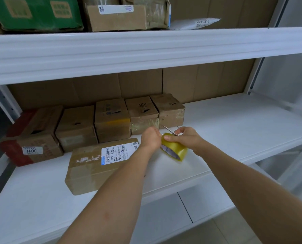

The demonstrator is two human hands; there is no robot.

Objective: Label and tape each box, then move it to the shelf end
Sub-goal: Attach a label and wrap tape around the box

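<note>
Box (101, 164) in front already carries its label; I judge taping is underway: my right hand (185, 138) grips tape roll (174, 149), left hand (151, 138) fingers pinch its end.

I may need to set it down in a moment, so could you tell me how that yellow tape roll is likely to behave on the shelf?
The tape roll is a round ring, so on its edge it would probably roll along the smooth white shelf; flat on its side looks safer. Its hollow core suggests it is light. The right hand grips it while the left hand works at its edge.
</note>
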